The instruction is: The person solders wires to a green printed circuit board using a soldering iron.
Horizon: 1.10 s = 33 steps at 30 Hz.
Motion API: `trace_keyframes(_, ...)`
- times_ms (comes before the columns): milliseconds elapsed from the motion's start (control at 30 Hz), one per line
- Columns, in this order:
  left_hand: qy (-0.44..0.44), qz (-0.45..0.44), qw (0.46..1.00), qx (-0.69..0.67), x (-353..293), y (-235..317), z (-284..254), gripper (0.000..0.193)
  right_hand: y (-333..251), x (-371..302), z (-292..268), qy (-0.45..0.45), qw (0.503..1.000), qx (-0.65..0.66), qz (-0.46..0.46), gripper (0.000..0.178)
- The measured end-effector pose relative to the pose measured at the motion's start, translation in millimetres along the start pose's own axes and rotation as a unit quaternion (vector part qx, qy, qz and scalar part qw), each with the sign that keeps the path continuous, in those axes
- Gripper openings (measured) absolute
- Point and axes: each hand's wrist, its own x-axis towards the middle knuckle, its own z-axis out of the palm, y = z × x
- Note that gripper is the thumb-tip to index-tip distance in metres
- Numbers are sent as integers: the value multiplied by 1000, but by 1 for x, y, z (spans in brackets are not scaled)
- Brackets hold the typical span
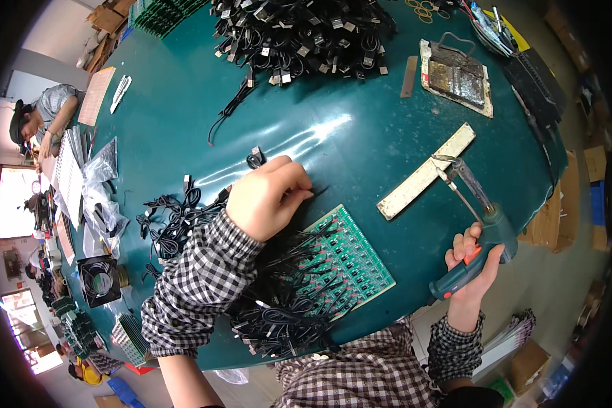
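Pinching a thin black wire (317, 192) in my left hand (265, 197), I hold it just above the green board's (350, 262) far edge; the board's long axis runs diagonally toward my right. My right hand (472, 262) grips the soldering gun (479, 231), well apart, tip pointing away toward a pale strip (425, 172).

table (333, 129): glossy teal, smooth sheen
board (360, 262): green, matt
cables (285, 319): black plastic sheath
iron (479, 248): teal plastic grip, metal tip
sleeve (197, 285): checked cloth
strip (425, 172): pale wood, worn
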Motion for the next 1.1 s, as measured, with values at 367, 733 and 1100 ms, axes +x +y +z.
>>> trace_keyframes(367, 118, 31, 967, 224, -45, 61, -66, 31, -4, -4, -7, 22, 1000, -19, 11, 63)
trace_keyframes(733, 74, 14, 995, 62, -47, 66, 15, 29, -3, 0, -3, 19, 999, -38, 12, 63)
trace_keyframes(1100, 2, 42, 973, 225, -51, 83, 39, 37, -2, 1, 6, 4, 999, -35, 1, 58)
